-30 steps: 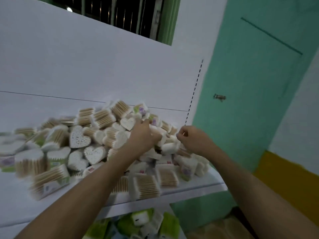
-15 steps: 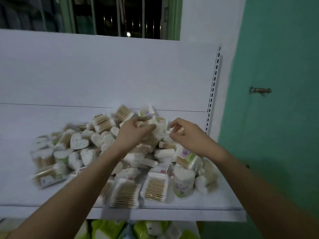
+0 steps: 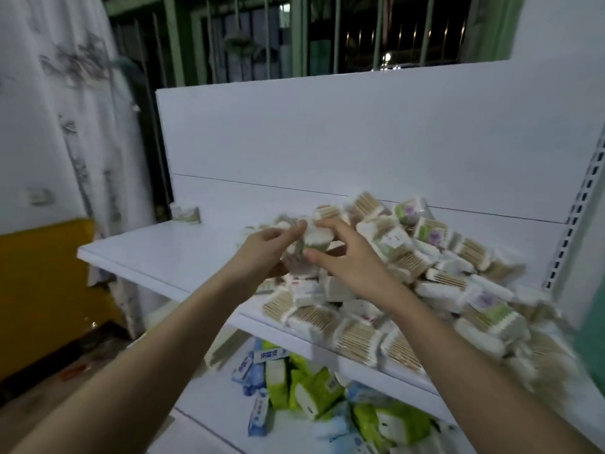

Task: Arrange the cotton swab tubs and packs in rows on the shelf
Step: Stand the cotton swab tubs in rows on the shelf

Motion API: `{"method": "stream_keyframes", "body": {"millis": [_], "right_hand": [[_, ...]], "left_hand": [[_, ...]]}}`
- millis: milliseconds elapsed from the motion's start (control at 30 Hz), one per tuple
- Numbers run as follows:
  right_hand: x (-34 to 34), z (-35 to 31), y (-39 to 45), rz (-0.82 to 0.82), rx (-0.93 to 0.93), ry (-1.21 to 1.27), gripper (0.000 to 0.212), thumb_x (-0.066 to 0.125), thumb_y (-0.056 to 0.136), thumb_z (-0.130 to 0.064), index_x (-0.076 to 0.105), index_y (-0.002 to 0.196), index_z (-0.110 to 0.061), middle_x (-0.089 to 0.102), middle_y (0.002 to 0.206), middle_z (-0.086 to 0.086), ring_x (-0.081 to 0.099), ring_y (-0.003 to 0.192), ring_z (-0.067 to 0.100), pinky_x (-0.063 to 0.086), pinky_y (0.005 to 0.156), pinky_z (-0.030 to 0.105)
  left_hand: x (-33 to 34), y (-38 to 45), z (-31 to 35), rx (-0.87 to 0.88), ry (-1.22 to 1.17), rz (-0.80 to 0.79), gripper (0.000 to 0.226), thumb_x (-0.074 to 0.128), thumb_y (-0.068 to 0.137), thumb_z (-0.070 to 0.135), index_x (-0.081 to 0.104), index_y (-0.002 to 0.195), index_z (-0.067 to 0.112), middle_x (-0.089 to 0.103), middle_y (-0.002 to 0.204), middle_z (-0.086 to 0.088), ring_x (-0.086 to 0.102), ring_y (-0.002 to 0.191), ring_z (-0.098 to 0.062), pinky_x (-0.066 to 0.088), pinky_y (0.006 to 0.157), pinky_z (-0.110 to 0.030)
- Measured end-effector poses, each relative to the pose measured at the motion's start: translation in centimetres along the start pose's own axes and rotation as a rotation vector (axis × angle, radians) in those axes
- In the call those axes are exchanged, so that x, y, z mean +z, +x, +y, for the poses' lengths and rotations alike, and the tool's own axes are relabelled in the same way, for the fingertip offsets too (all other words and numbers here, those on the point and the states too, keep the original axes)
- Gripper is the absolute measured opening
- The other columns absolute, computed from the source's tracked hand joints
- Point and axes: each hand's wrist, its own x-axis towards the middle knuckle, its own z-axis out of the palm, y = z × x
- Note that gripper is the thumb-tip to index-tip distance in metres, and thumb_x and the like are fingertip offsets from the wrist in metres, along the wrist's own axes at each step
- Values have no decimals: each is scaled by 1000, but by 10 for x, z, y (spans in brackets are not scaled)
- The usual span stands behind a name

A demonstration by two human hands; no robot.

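White plastic cotton swab tub (image 3: pixel 315 241) sits grasped in both our grips, left hand (image 3: pixel 266 249) and right hand (image 3: pixel 352 262); lifting may topple the loose pile of swab packs (image 3: pixel 425 273) off the white shelf (image 3: pixel 170 257).

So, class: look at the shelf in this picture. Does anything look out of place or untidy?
Yes. The cotton swab packs lie in a jumbled heap on the right of the shelf, tilted every way, not in rows. One tub stands alone at the back left corner. Both hands, left hand and right hand, are around another tub above the heap.
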Motion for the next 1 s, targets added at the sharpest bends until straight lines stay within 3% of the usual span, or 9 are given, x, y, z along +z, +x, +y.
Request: {"method": "stream_keyframes", "body": {"millis": [100,167,267,433,500,567,667,767,1000], "right_hand": [[52,-17,14,52,104,277,30,71,89,-28,55,114,-28,62,114,-6,67,101,13,59,79,33],[89,-27,25,69,192,528,30,67,92,-19,55,119,-12,66,113,13,71,96,23,60,77,36],[146,-42,44,57,252,798,35,59,95,-10,50,127,2,66,115,24,71,95,32,58,87,40],[244,-66,72,-45,315,977,9,51,96,-3,52,105,-3,65,114,25,69,102,39,54,94,44],[273,-71,83,-97,356,929,3,52,97,-4,53,99,-3,67,110,24,68,104,40,54,94,46],[294,-75,97,-159,404,764,13,57,98,-13,56,109,-6,65,114,17,67,107,37,53,97,52],[313,-74,120,-236,407,204,37,60,96,-37,52,128,-19,62,120,3,68,104,20,58,90,45],[331,-67,141,-263,340,-169,33,54,97,-43,50,124,-25,61,112,-2,65,98,17,57,82,37],[363,-37,204,-197,256,-376,17,55,94,-40,61,103,-27,65,97,-7,64,88,16,51,79,36]], "left_hand": [[-52,-10,-9,41,-32,75,70,75,70,61,65,119,12,71,110,-10,69,102,-27,55,92,-39],[-92,-17,-15,31,-113,84,58,73,80,44,61,125,10,69,116,-8,67,104,-21,54,85,-30],[-153,-27,-26,57,-161,29,31,67,90,23,64,119,13,72,110,-6,67,100,-17,55,90,-36],[-255,-35,-47,51,-209,65,42,68,89,18,56,129,16,70,114,-7,69,103,-23,56,88,-48],[-288,-35,-52,55,-233,105,44,70,88,13,56,130,14,68,116,-13,69,101,-26,58,83,-45],[-317,-32,-57,95,-165,158,45,72,85,10,57,128,14,66,116,-15,70,97,-26,60,80,-41],[-356,-23,-67,166,76,242,41,74,83,8,57,119,14,64,113,-6,69,93,-22,60,79,-40],[-389,-8,-80,176,226,294,36,74,81,12,56,112,17,61,112,4,65,93,-17,59,79,-44],[-430,55,-100,198,451,257,34,72,81,19,57,110,25,59,112,10,57,101,-10,54,82,-31]]}}
